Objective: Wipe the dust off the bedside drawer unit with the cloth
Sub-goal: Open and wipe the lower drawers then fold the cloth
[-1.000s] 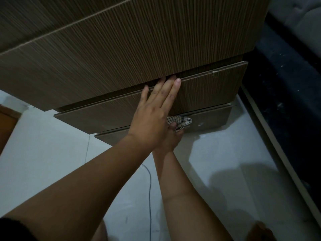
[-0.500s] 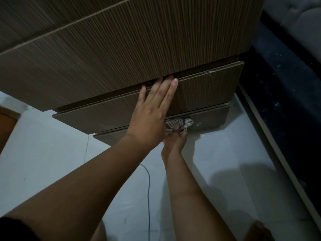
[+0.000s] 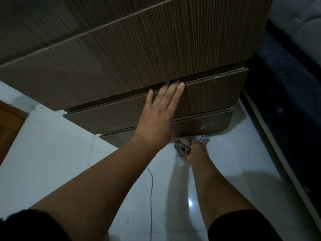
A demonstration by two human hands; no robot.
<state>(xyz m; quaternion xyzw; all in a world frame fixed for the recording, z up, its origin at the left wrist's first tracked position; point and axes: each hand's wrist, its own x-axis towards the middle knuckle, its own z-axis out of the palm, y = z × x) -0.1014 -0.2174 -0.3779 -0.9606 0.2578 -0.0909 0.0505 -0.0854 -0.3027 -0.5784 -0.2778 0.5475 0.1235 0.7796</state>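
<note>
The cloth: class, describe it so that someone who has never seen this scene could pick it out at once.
Find the brown drawer unit, then follow its fronts down to the lowest drawer at the white floor. There the right hand grips the cloth, bunched and pale with a dark check, the only fabric among plain wood and tile.

no readable text, labels, brands, numbers or signs on any visible surface

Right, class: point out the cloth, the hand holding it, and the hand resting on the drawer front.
cloth [image 3: 184, 145], head view, on its bunched checked folds.
right hand [image 3: 197, 152], head view, on the knuckles gripping the cloth.
left hand [image 3: 156, 117], head view, on its back.
</note>
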